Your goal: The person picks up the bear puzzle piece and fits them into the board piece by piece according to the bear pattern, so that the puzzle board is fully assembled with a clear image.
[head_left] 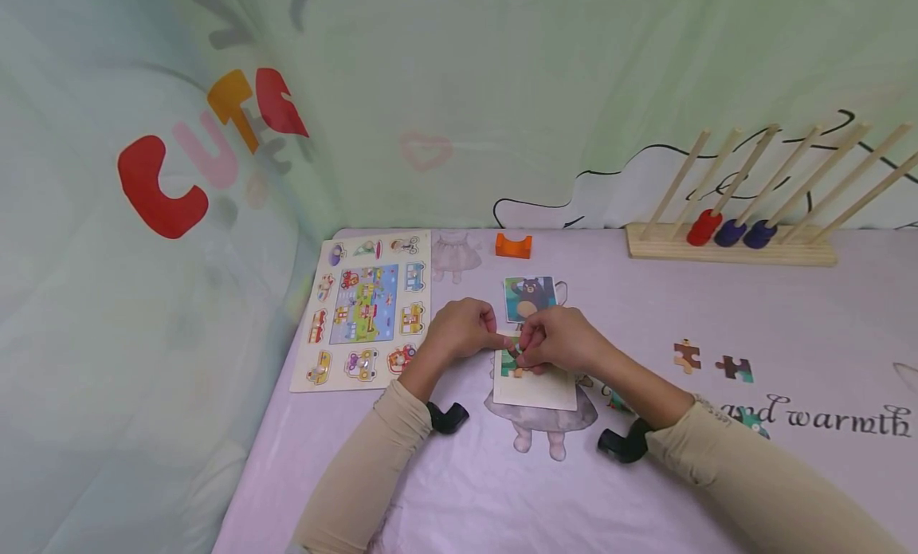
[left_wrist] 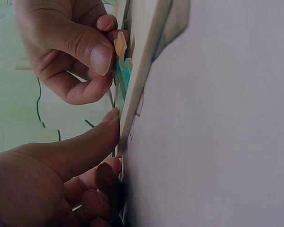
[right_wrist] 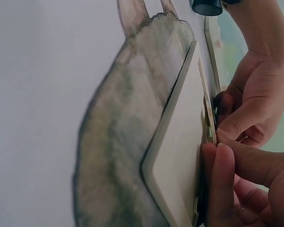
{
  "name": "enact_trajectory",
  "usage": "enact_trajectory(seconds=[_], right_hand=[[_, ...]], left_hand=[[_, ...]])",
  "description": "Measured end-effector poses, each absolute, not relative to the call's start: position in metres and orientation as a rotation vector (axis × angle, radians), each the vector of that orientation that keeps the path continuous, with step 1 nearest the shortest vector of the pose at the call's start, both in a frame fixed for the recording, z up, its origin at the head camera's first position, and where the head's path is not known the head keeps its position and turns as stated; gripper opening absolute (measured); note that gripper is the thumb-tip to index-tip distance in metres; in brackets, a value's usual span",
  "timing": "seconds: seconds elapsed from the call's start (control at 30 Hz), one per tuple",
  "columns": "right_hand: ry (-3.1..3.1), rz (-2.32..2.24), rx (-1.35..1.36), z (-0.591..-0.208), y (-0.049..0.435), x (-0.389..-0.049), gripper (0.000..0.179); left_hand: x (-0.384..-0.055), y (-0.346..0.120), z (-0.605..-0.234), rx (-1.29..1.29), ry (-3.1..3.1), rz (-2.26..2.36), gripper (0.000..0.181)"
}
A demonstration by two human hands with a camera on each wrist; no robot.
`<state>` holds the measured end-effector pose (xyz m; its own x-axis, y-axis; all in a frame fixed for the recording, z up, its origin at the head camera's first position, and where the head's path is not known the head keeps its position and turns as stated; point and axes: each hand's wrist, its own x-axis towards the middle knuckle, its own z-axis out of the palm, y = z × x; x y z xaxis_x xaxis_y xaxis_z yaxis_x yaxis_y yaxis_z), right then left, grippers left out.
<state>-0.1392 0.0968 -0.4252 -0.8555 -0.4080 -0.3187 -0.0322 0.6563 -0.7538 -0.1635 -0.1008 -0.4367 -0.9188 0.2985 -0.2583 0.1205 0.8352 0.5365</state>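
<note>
Sleeves: nearest us, two beige cuffs, the left sleeve (head_left: 369,466) and the right sleeve (head_left: 753,466), reach in from the near side.
Wrist fittings: we see a black fitting (head_left: 448,418) at the left wrist and a second black fitting (head_left: 624,443) at the right.
Puzzle tray: the pale wooden jigsaw tray (head_left: 538,390) lies on the lilac printed cloth (head_left: 531,506) between the hands; its near part shows bare wood, while green and orange picture parts show towards its far left.
Right hand: we find the right hand (head_left: 562,339) over the tray, thumb and fingertips closed in a pinch on a jigsaw piece (left_wrist: 119,47), mostly hidden by the fingers.
Left hand: the left hand (head_left: 462,328) is loosely open, its thumb stretched onto the tray's far left corner, the other fingers softly bent beside the edge.
Loose pieces: well right of the tray we see a brown jigsaw piece (head_left: 687,355) and, just beside it, a dark jigsaw piece (head_left: 735,368) with a green end.
Vehicle board: a vehicle peg puzzle (head_left: 304,381) lies to the left.
Bear card: just beyond the tray lies a black bear picture card (head_left: 529,299).
Orange block: farther still, we see an orange arched block (head_left: 513,245).
Rod stand: far right, a wooden rod stand (head_left: 731,253) carries red and dark blue rings.
Backdrop: farthest, a pale green curtain (head_left: 466,76) hangs.
</note>
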Motion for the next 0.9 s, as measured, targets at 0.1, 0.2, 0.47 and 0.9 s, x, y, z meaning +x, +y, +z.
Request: enact_trajectory(seconds=[0.1,0.2,0.47,0.9], right_hand=[[2.430,-1.070,-0.335,-0.4251,0.0966,-0.1390,0.017],[2.446,-1.058,-0.330,-0.4248,0.0967,-0.1387,0.017],[2.449,-1.027,-0.301,-0.4218,0.0970,-0.1396,0.017],[2.363,-0.967,-0.316,-0.4244,0.1041,-0.1484,0.019]], left_hand=[[-0.1635,-0.1008,-0.4367,0.312,2.680,0.753,0.037],[-0.1634,-0.1007,-0.4362,0.305,2.680,0.751,0.037],[-0.1626,-0.1004,-0.4348,0.298,2.672,0.754,0.036],[-0.1644,-0.1026,-0.4374,0.311,2.664,0.749,0.037]])
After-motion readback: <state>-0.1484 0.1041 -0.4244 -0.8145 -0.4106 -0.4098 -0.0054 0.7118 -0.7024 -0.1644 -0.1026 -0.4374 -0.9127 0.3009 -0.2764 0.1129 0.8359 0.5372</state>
